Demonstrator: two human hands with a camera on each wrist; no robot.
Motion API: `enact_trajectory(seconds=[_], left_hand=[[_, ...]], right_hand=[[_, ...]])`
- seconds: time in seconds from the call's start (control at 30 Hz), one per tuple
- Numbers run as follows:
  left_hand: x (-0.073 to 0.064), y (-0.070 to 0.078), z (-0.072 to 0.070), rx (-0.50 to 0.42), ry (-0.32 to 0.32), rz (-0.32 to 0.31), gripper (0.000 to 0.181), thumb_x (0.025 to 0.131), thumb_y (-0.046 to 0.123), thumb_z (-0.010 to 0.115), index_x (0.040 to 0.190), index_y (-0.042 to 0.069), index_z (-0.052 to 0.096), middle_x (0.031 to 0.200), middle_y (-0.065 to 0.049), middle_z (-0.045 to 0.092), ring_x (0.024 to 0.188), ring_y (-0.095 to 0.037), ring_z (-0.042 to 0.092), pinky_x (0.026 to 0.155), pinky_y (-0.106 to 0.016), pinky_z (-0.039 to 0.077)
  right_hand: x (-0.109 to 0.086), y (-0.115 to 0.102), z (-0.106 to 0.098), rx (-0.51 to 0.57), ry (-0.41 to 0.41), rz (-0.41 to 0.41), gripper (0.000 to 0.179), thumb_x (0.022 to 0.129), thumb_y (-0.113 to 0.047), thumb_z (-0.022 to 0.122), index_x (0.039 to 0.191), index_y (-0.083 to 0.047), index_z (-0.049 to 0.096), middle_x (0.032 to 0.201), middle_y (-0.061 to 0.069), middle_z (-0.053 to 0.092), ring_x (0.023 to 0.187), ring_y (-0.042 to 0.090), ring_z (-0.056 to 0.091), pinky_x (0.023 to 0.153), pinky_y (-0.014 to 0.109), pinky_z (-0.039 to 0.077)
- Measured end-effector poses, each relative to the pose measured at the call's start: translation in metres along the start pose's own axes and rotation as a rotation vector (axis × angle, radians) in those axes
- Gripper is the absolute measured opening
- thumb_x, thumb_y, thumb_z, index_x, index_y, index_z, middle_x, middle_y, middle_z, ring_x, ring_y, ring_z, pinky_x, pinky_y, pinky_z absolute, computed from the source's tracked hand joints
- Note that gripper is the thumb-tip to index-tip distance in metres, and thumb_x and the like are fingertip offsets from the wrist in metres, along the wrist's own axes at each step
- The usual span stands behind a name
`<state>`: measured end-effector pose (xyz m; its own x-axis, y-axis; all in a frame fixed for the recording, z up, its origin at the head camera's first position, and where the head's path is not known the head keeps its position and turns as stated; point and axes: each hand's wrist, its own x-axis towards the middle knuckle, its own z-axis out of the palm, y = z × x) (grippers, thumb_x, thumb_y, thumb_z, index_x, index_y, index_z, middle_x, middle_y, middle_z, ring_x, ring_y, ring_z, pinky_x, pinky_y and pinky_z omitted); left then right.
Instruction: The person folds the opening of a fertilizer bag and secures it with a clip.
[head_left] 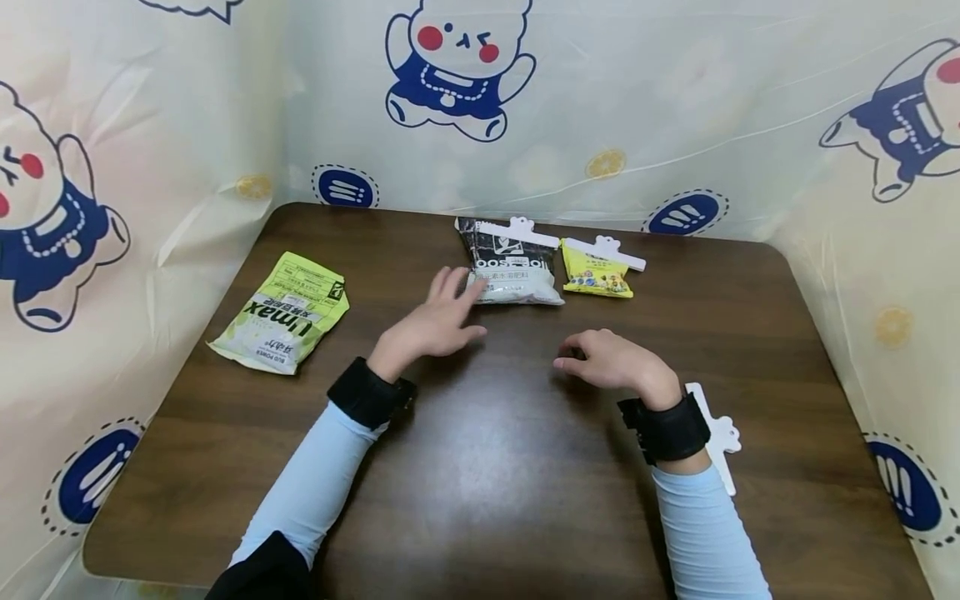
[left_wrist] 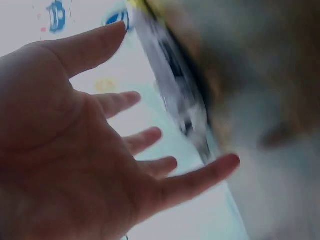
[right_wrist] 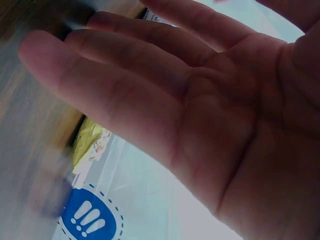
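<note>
My left hand (head_left: 435, 321) is over the table with its fingers spread and nothing in it; in the head view its fingertips overlap the near left corner of a black-and-white bag (head_left: 513, 268). A white sealing clip (head_left: 517, 233) runs along that bag's top. My right hand (head_left: 611, 360) is above the table to the right, fingers relaxed, holding nothing. Beyond it lies a small yellow bag (head_left: 596, 273) with its own white clip (head_left: 606, 250) across the top. A green-yellow bag (head_left: 288, 315) with no clip on it lies at the left, its print upside down.
Beside my right wrist a loose white clip (head_left: 716, 437) lies on the table, partly hidden by the forearm. The brown wooden table (head_left: 480, 500) has rounded corners. A cartoon-printed curtain (head_left: 622, 100) encloses its back and sides.
</note>
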<state>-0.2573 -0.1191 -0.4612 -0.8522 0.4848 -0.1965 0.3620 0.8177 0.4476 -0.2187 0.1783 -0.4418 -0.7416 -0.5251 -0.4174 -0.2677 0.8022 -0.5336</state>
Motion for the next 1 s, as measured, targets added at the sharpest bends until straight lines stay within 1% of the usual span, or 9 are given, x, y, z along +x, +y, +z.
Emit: enact_trajectory(seconds=[0.1,0.17,0.33,0.4,0.47,0.6,0.7,0.8,1.0], left_hand=[[-0.011,-0.020,-0.016,0.015,0.014,-0.111,0.085,0.103,0.036,0.063,0.168,0.013,0.013,0.171,-0.029,0.001,0.155,-0.054,-0.010,0.110,-0.083,0.027],[-0.019,-0.034,-0.026,0.022,0.014,-0.217,0.085,0.104,0.038,0.060,0.168,0.011,0.010,0.171,-0.032,0.000,0.155,-0.054,-0.011,0.108,-0.086,0.026],[-0.035,-0.064,-0.047,-0.010,0.005,-0.457,0.083,0.108,0.039,0.050,0.164,-0.004,0.006,0.166,-0.043,-0.003,0.153,-0.059,-0.011,0.115,-0.082,0.018],[-0.039,-0.073,-0.052,-0.034,0.000,-0.521,0.083,0.108,0.039,0.048,0.162,-0.008,0.006,0.164,-0.046,-0.001,0.152,-0.061,-0.009,0.114,-0.084,0.016],[-0.042,-0.080,-0.054,-0.048,-0.009,-0.567,0.083,0.108,0.041,0.047,0.161,-0.009,0.007,0.163,-0.047,0.002,0.152,-0.062,-0.005,0.110,-0.088,0.017],[-0.043,-0.089,-0.052,-0.061,-0.045,-0.602,0.081,0.108,0.043,0.046,0.162,-0.006,0.009,0.162,-0.047,0.009,0.149,-0.065,0.012,0.105,-0.092,0.017],[-0.041,-0.091,-0.050,-0.054,-0.080,-0.607,0.080,0.108,0.044,0.045,0.163,-0.004,0.011,0.161,-0.047,0.012,0.145,-0.066,0.021,0.104,-0.092,0.018],[-0.040,-0.089,-0.050,-0.039,-0.111,-0.603,0.079,0.108,0.045,0.045,0.163,-0.002,0.012,0.160,-0.048,0.012,0.142,-0.068,0.022,0.104,-0.092,0.018],[-0.037,-0.082,-0.047,-0.005,-0.160,-0.571,0.078,0.108,0.044,0.047,0.164,0.001,0.015,0.159,-0.050,0.012,0.140,-0.070,0.024,0.106,-0.088,0.025]], right_hand=[[-0.001,0.000,-0.001,0.001,0.004,-0.002,0.042,0.108,-0.029,0.058,0.135,0.003,0.064,0.132,0.024,0.069,0.118,0.037,0.064,0.103,0.059,0.051],[-0.001,0.000,-0.001,-0.001,0.006,-0.005,0.042,0.107,-0.029,0.058,0.134,0.003,0.065,0.131,0.024,0.070,0.117,0.036,0.064,0.102,0.059,0.052],[-0.001,0.001,0.001,-0.002,0.003,0.001,0.041,0.107,-0.028,0.059,0.132,0.003,0.066,0.129,0.023,0.071,0.112,0.035,0.065,0.100,0.058,0.053],[-0.001,0.001,0.001,0.003,0.002,0.001,0.041,0.107,-0.028,0.059,0.132,0.003,0.066,0.129,0.023,0.071,0.111,0.034,0.066,0.099,0.057,0.053],[-0.001,0.000,0.001,0.004,0.003,-0.001,0.040,0.107,-0.028,0.059,0.132,0.003,0.066,0.129,0.023,0.071,0.111,0.034,0.066,0.099,0.057,0.054],[0.001,0.000,0.000,0.001,0.004,0.000,0.040,0.107,-0.028,0.059,0.132,0.003,0.066,0.128,0.023,0.071,0.110,0.034,0.066,0.099,0.057,0.054],[0.001,0.000,-0.001,-0.002,0.005,-0.001,0.040,0.107,-0.028,0.059,0.132,0.003,0.067,0.128,0.023,0.072,0.109,0.033,0.066,0.098,0.057,0.054],[0.002,-0.001,-0.002,0.000,0.008,-0.003,0.041,0.107,-0.028,0.060,0.132,0.003,0.066,0.127,0.023,0.072,0.108,0.033,0.067,0.097,0.056,0.055],[0.003,0.000,-0.002,0.009,0.000,0.004,0.042,0.107,-0.029,0.059,0.133,0.003,0.065,0.129,0.023,0.071,0.110,0.033,0.066,0.099,0.057,0.054]])
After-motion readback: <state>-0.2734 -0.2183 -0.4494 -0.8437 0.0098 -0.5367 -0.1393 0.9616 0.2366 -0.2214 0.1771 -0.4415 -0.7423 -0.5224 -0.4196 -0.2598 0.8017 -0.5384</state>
